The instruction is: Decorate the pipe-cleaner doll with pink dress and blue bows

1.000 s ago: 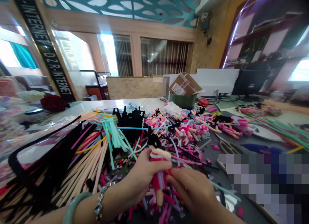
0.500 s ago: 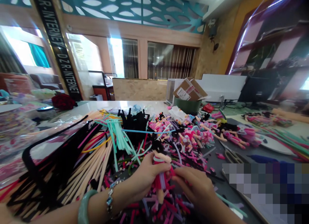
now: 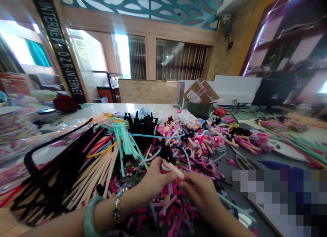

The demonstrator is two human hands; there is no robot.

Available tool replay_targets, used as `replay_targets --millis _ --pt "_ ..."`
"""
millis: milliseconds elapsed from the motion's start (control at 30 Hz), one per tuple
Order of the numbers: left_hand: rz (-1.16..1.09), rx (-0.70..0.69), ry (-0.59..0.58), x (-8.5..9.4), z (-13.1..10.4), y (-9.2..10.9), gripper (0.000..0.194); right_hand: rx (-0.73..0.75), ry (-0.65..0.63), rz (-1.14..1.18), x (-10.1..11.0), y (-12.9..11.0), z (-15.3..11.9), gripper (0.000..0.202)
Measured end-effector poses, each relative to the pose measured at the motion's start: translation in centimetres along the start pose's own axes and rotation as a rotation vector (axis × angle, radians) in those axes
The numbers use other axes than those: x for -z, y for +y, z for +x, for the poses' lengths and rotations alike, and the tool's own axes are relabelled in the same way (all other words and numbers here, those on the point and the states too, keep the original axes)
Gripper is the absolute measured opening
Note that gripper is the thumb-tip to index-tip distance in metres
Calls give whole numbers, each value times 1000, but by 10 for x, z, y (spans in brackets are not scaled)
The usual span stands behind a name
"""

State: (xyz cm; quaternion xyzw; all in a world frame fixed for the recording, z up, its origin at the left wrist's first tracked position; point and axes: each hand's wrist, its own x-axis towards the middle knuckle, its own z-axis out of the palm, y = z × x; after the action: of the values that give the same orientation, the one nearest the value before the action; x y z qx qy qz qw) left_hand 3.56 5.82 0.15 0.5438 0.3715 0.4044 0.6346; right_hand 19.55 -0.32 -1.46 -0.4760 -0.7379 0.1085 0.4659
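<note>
A small doll of fuzzy stems, with a black head and a pink and lilac body, is held upright in my left hand, thumb across its front. My right hand has its thumb and fingertips pinched at the end of the doll's pale arm, which points to the right. Many short pink, red and lilac stem pieces lie on the dark mat beneath both hands. Behind them is a heap of pink dolls.
Long beige stems, mint stems and a black rack lie left. Scissors rest right of the dolls. A cardboard box sits in a green container at the back. Plastic bags fill the far left.
My right hand has moved up slightly to the doll's arm, and that arm now slants down to the right. The view has shifted a little. My left hand still holds the doll.
</note>
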Motion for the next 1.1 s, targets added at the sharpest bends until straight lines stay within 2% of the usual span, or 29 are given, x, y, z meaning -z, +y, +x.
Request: replay_targets --millis 167,400,600,767,967,1100 --pt "69 -33 -46 -1 -3 1 26 -252 -64 250 -3 0 2 24" --pt "107 22 20 -6 -9 2 28 -482 -59 573 -1 2 7 30" --pt "-12 93 18 -8 -14 1 36 -561 -10 693 -2 1 7 33" --pt "3 204 -81 -9 -16 0 40 -587 8 742 -5 6 4 31" --pt "-5 217 -15 -9 -18 2 35 -596 22 747 -6 6 4 32" --pt "-51 225 -35 -9 -18 -1 39 -596 31 736 -7 5 3 29"
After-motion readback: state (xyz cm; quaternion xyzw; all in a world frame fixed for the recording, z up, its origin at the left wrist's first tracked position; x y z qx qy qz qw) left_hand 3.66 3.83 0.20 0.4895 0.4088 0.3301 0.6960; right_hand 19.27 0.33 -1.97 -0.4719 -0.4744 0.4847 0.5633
